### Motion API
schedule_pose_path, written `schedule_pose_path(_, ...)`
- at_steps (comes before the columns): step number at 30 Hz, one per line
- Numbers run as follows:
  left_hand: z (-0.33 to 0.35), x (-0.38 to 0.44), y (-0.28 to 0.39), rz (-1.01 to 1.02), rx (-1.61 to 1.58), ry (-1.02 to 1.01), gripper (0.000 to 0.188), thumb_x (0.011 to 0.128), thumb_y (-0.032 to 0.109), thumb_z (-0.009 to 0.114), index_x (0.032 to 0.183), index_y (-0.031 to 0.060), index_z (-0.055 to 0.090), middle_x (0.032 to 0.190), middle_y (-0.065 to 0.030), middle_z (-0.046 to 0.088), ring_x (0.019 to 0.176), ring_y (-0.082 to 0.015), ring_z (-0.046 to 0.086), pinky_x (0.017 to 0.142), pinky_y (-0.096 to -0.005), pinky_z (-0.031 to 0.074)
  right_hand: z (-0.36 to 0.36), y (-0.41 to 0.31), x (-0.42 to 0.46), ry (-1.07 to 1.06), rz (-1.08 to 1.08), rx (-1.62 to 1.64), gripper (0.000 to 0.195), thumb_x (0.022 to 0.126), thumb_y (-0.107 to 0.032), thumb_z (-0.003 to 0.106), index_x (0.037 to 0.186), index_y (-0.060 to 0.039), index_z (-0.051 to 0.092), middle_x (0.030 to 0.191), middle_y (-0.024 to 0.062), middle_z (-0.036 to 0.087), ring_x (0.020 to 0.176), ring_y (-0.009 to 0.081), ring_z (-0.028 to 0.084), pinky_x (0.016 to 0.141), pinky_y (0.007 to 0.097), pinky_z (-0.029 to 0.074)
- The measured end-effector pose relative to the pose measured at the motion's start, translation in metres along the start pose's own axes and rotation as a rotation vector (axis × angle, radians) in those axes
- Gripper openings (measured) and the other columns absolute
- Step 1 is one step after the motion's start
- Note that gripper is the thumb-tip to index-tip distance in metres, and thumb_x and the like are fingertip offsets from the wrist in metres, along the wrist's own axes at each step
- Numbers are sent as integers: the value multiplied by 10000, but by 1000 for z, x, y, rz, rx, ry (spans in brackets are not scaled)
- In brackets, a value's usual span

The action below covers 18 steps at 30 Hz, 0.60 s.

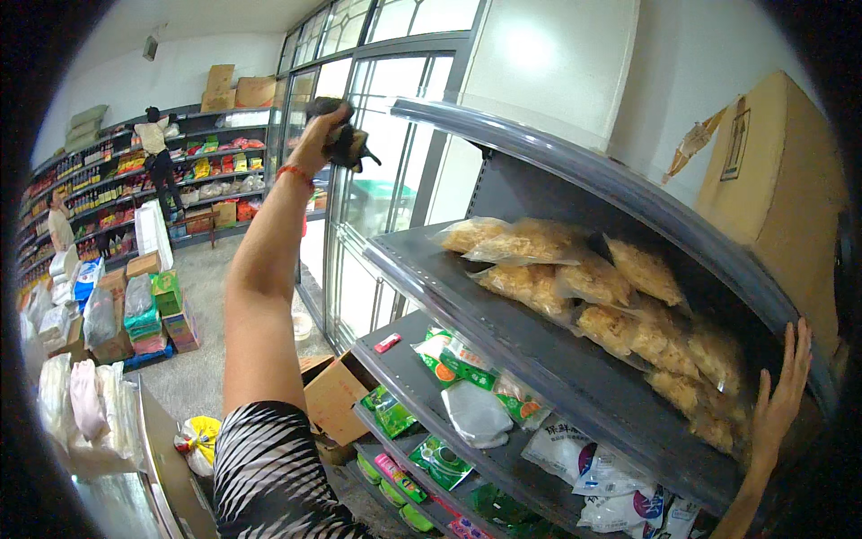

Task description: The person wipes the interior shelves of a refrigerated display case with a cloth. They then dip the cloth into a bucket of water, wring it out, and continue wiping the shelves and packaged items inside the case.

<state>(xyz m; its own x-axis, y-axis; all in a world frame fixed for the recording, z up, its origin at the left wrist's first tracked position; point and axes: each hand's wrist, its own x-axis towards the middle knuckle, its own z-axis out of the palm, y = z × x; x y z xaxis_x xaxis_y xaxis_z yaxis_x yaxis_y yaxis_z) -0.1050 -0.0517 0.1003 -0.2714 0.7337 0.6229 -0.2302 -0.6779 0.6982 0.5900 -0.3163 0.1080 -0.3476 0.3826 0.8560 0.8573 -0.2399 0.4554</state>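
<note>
My left hand (324, 138), a red bracelet at its wrist, is raised at the upper centre and closed on a dark crumpled cloth (347, 145). It is beside the end of the top shelf (512, 135), in front of the glass doors. My right hand (781, 397) rests with spread fingers against the top shelf's front edge at the far right. Between the hands, clear bags of a yellowish dried food (532, 283) lie piled on the grey shelf (465, 316) below.
Lower shelves hold green packets (441, 461) and white plastic bags (616, 512). A large cardboard box (761, 168) stands on top at right. An open carton (337, 401) is on the floor. Two people, one on a raised support (156, 145), are near the stocked far shelves. Packed goods (141, 306) stand at left.
</note>
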Motion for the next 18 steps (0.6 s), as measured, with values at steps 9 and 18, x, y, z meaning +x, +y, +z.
schedule_pose_path(9, 58, 56, -7, -10, 67, 224, 435, 707, 238, 748, 1054, 53, 562, 1012, -111, 579, 943, -230, 555, 875, -380, 413, 4, 3, -1, -9, -21, -36, 519, 899, -235, 406, 1380, -78, 292, 1450, 112, 237, 1339, 300, 208, 1096, 455, 136)
schedule_pose_path(18, -39, 59, -112, 119, -171, 261, 237, 840, 280, 593, 866, 47, 560, 743, -94, 602, 656, -251, 608, 591, -376, 524, 18, -13, 3, 2, -25, 33, 511, 896, -198, 405, 1379, -74, 293, 1451, 111, 236, 1342, 303, 196, 1100, 451, 121)
